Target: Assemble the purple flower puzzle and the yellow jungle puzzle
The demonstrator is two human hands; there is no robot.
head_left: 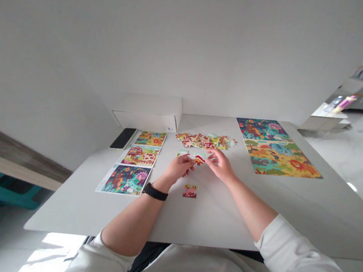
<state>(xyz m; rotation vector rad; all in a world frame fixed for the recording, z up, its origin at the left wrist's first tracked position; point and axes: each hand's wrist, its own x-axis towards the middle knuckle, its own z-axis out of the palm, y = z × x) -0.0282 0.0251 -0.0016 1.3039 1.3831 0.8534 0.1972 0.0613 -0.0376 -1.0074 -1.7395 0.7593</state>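
Observation:
My left hand (179,168) is closed, thumb and fingertips pinching a jigsaw puzzle piece (199,160) with a red and orange roof pattern. Fingers apart and slightly curled, my right hand (220,165) is beside the right end of a short row of light-coloured puzzle pieces (183,152); whether its fingertips touch them cannot be made out. Just beyond both hands lies a heap of loose puzzle pieces (197,140), mostly red, yellow and green. Nearer my body, a pink and red puzzle piece (190,191) lies on the white table (211,225).
Left of my hands, a printed picture sheet (140,154) shows three scenes, with a black phone (123,138) by its top. A white box (146,115) stands against the wall. Two assembled-looking colourful pictures (279,157) lie at the right.

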